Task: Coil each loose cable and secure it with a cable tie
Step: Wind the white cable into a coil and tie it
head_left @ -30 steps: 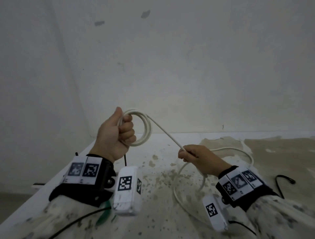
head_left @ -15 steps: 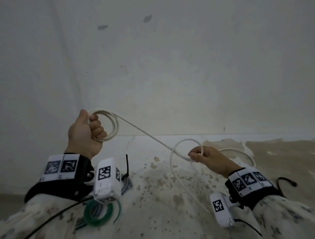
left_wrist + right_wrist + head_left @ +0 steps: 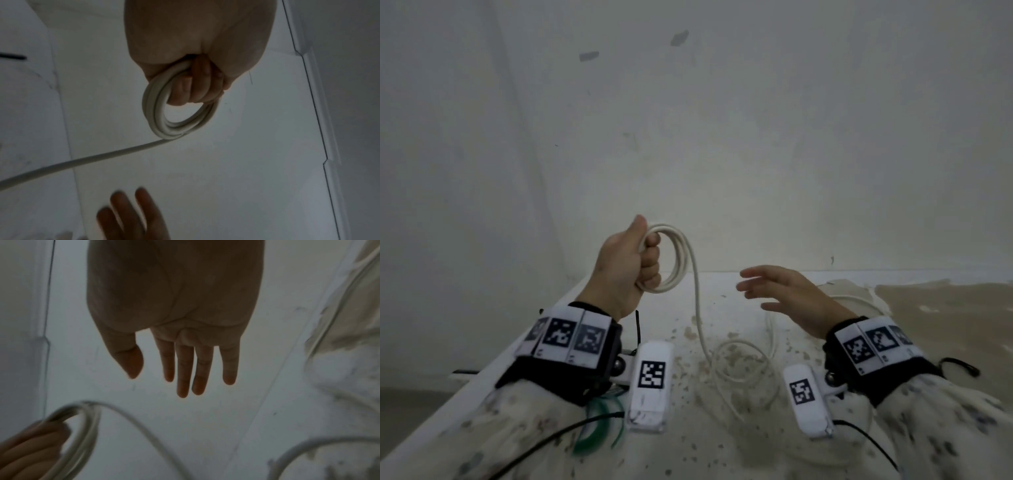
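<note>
Here, a round coil of smooth white cable (image 3: 677, 260) is gripped by the clenched fingers of the left hand (image 3: 625, 265), raised above the stained table (image 3: 681, 442) near its far-left edge. The right hand (image 3: 789, 296), which pinched the cable a moment ago, is now released, fingers (image 3: 185, 369) spread in open air. Slack loops are left lying on the table.

One white round cable (image 3: 697, 298), one green cable coil (image 3: 599, 421), two bare hands, two white wrist cameras.
</note>
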